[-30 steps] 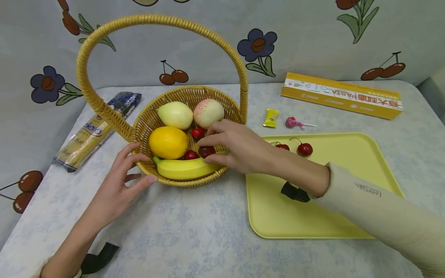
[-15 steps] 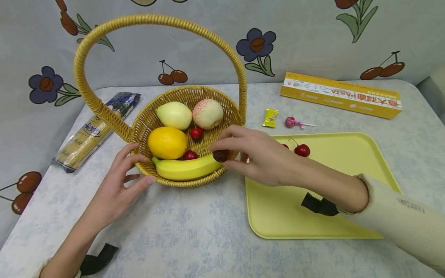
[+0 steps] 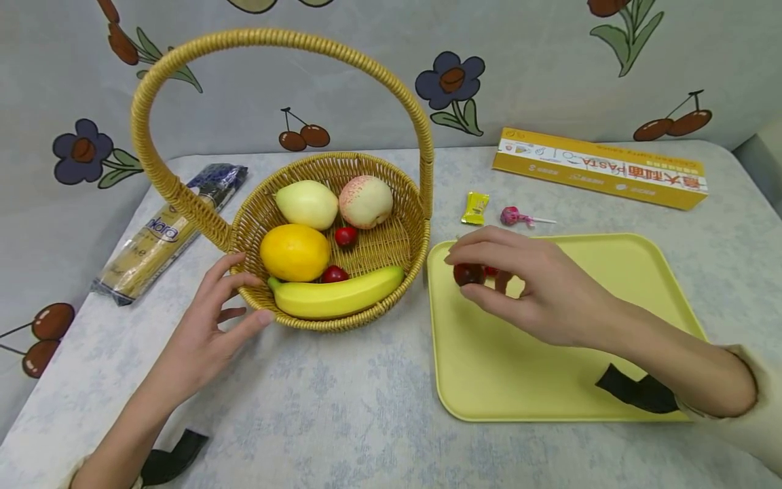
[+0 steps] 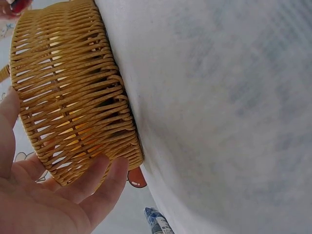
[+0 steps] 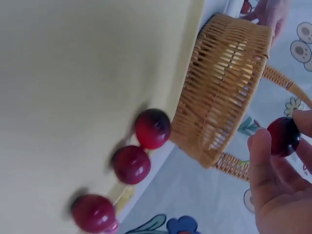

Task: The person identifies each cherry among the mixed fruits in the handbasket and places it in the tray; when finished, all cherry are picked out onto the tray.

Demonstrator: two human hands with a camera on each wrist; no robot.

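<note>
Carried right from the basket [image 3: 391, 248], a dark cherry [image 3: 468, 274] hangs pinched by the right hand [image 3: 550, 292] over the yellow tray [image 3: 519, 373] — basket to its left, nearer the left hand [image 3: 209, 333], fingers loose against it.

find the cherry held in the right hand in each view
Head: the cherry is right of centre, over the tray, at its upper left part.
Left wrist: what looks like the cherry is at the top left corner.
Right wrist: the cherry is near the right edge.
Shared landmark: the basket.
</note>
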